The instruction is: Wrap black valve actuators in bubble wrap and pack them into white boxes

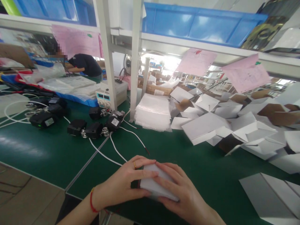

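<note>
Two bare hands meet over a small white box [150, 184] at the near edge of the green bench [171, 147]. Left hand [131, 176] has its fingers parted across the top with the thumb along the near side; right hand [180, 186] mirrors it from the other end, fingers curved over the top, so the box is gripped between them. Whether it rests on the bench or is held just above is hard to tell. The step in hand looks to be squaring or pressing the box shut; the next move would call for even pressure from both sides, and a check of the dark gap at its left end. Beyond the left hand, white cables [118, 153] lead back towards black units [77, 126] with metal connectors. Farther out stand a stack of clear bubble bags [153, 112], a heap of white cartons [206, 125] to the right, and a dark-shirted co-worker [86, 65] across the bench.
</note>
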Motion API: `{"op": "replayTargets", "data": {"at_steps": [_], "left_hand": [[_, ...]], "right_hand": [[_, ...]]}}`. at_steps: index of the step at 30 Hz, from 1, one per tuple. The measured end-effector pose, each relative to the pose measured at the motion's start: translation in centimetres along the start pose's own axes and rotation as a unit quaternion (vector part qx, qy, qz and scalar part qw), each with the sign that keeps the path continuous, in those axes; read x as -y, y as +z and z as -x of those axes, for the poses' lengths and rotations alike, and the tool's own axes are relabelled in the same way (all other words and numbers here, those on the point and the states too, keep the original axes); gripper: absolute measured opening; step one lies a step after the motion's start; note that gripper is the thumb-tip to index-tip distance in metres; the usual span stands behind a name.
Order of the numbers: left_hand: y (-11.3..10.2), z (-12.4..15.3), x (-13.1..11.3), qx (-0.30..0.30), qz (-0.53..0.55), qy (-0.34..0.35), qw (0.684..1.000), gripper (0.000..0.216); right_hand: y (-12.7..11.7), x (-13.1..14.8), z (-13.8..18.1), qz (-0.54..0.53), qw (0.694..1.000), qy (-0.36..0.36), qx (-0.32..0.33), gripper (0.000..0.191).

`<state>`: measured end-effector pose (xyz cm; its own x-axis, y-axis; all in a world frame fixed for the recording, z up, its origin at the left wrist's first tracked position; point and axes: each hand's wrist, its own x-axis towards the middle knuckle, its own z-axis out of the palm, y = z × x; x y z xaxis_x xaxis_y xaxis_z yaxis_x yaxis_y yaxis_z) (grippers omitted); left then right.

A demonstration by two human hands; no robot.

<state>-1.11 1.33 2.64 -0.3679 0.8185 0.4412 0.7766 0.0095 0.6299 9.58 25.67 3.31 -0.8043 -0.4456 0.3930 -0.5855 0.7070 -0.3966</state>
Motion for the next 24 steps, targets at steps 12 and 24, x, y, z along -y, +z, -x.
{"op": "replayTargets", "data": {"at_steps": [12, 24], "left_hand": [[-0.1, 0.6, -0.1, 0.013, -0.066, 0.034, 0.997, 0.039], [2.4, 2.1, 1.8, -0.056, -0.063, 0.089, 0.992, 0.042]], "right_hand": [[-0.8, 0.8, -0.4, -0.033, 0.998, 0.030, 0.039, 0.030], [3.5, 1.2, 1.3, 0.140, 0.986, -0.026, -0.091, 0.050]]}}
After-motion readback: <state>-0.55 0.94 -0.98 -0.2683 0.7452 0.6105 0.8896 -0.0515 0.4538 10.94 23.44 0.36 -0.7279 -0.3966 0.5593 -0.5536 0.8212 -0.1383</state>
